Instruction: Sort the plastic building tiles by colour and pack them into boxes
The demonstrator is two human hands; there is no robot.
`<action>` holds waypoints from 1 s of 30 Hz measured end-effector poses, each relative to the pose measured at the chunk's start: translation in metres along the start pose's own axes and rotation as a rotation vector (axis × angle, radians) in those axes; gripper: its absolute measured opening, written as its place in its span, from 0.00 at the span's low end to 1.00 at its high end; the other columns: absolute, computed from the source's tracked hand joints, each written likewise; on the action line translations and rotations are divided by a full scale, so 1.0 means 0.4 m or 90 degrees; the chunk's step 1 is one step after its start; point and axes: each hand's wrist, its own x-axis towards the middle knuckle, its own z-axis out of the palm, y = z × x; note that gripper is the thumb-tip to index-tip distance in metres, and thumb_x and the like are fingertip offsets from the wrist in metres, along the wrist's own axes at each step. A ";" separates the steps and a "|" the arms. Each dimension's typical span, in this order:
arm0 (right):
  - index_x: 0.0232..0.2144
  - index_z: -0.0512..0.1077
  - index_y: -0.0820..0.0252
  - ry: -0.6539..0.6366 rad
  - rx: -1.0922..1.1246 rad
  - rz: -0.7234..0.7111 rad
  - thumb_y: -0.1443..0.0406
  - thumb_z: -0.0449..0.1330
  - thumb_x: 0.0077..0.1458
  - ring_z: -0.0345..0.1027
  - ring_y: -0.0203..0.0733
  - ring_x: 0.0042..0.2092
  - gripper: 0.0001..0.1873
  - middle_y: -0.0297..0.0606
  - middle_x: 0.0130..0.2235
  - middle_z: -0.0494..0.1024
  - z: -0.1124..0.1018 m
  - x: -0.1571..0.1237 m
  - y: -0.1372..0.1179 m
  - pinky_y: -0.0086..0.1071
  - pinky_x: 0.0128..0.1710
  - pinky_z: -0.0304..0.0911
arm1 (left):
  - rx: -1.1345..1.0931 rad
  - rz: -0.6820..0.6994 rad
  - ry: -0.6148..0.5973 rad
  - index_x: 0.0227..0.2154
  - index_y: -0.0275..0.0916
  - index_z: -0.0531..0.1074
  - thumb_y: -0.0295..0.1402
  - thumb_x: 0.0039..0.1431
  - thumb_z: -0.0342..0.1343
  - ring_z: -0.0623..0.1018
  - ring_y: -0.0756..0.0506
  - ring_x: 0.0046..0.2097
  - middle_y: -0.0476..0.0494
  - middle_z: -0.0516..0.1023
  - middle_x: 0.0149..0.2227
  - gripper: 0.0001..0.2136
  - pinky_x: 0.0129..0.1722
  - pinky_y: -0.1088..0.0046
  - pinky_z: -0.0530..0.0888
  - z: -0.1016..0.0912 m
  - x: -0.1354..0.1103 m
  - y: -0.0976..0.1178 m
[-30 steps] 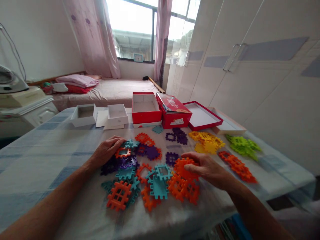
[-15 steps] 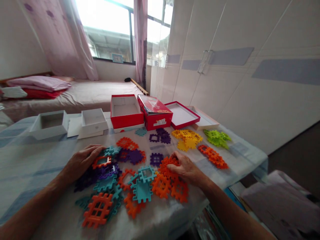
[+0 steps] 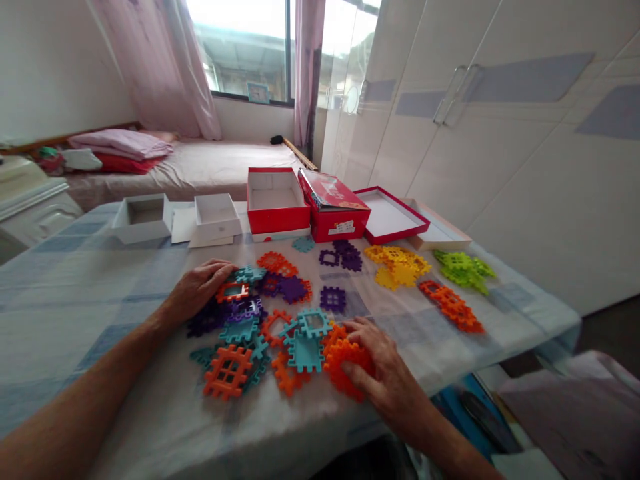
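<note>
My right hand (image 3: 384, 365) is closed around a few overlapping orange interlocking plastic tiles (image 3: 346, 373) at the near right side of a mixed heap; the thumb lies across the top one. My left hand (image 3: 203, 288) rests at the heap's left edge, fingers extended beside an orange frame tile (image 3: 233, 291) and teal tiles (image 3: 250, 274). Between the hands lie a teal tile (image 3: 306, 351), a purple tile (image 3: 294, 289) and an orange window-pattern tile (image 3: 228, 372), with more pieces partly hidden underneath.
Sorted groups of yellow tiles (image 3: 397, 267), green tiles (image 3: 464, 270), orange tiles (image 3: 453, 307) and purple tiles (image 3: 347, 256) lie farther off on the checked tablecloth (image 3: 165, 427). Behind them stand a red box (image 3: 279, 220), white boxes (image 3: 217, 223) and a red-rimmed lid (image 3: 395, 223).
My right hand has slid nearer to me and gathered the orange tiles into one stack beneath its fingers. My left hand stays at the heap's left edge. The camera view has shifted.
</note>
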 end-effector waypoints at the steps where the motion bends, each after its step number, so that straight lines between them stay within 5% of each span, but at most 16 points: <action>1: 0.41 0.66 0.56 0.025 -0.026 -0.013 0.62 0.56 0.53 0.52 0.48 0.59 0.12 0.40 0.53 0.67 0.016 0.000 0.001 0.48 0.59 0.45 | -0.001 -0.002 0.000 0.41 0.31 0.73 0.50 0.58 0.38 0.73 0.43 0.46 0.38 0.73 0.46 0.27 0.50 0.70 0.66 0.000 0.000 0.000; 7: 0.39 0.65 0.54 0.084 -0.018 -0.046 0.65 0.55 0.54 0.61 0.42 0.50 0.08 0.39 0.48 0.64 0.033 0.003 -0.012 0.37 0.50 0.59 | -0.002 -0.009 0.004 0.41 0.31 0.73 0.49 0.58 0.39 0.73 0.43 0.46 0.39 0.73 0.46 0.27 0.50 0.70 0.66 0.001 0.001 -0.006; 24: 0.39 0.64 0.55 0.240 -0.033 0.002 0.64 0.54 0.55 0.63 0.41 0.44 0.08 0.39 0.42 0.65 0.027 -0.014 0.006 0.36 0.44 0.62 | 0.041 -0.018 0.014 0.39 0.38 0.74 0.54 0.54 0.39 0.75 0.43 0.44 0.45 0.75 0.45 0.28 0.49 0.72 0.69 0.002 0.011 -0.031; 30: 0.40 0.63 0.55 0.297 -0.003 -0.055 0.66 0.51 0.57 0.63 0.40 0.43 0.07 0.40 0.42 0.63 0.040 -0.028 0.000 0.33 0.42 0.63 | 0.035 -0.009 0.015 0.38 0.40 0.75 0.54 0.54 0.41 0.75 0.41 0.45 0.46 0.75 0.45 0.26 0.49 0.71 0.69 0.003 0.013 -0.043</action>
